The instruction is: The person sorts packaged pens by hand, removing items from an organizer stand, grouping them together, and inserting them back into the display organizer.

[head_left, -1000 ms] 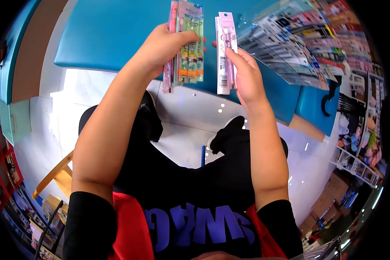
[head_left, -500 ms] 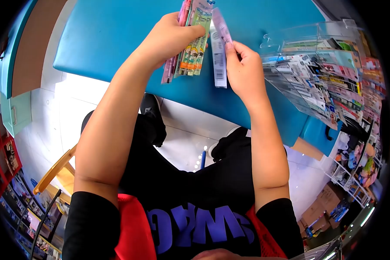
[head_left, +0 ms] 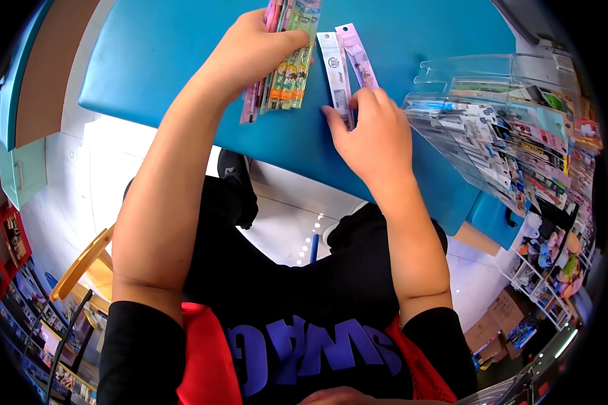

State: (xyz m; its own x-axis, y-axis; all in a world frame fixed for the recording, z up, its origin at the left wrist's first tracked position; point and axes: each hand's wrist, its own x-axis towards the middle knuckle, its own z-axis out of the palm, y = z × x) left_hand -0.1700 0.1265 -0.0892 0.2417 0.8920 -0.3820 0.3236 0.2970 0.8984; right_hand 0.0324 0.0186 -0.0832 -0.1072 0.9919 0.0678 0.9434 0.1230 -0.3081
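Note:
Wrapped round a bundle of slim pen packets (head_left: pixel 292 74), pink ones at its left and a green and orange one on top, is my left hand (head_left: pixel 260 50). To its right, two narrow packets lie side by side on the blue table (head_left: pixel 162 61): a white packet (head_left: pixel 335 67) and a pink-purple packet (head_left: pixel 359 57), fanned apart at the top. My right hand (head_left: pixel 378 131) is over their lower ends, thumb at the white packet's edge and fingers curled on the pink-purple one.
A clear rack (head_left: pixel 479 135) full of packaged items stands on the table's right side. A wooden chair (head_left: pixel 84 263) is at the lower left. Shelves and cardboard boxes (head_left: pixel 507 310) are at the lower right.
The two packets by my right hand have come down onto the table and fanned apart. My right hand has moved lower on them. My left hand still holds its bundle.

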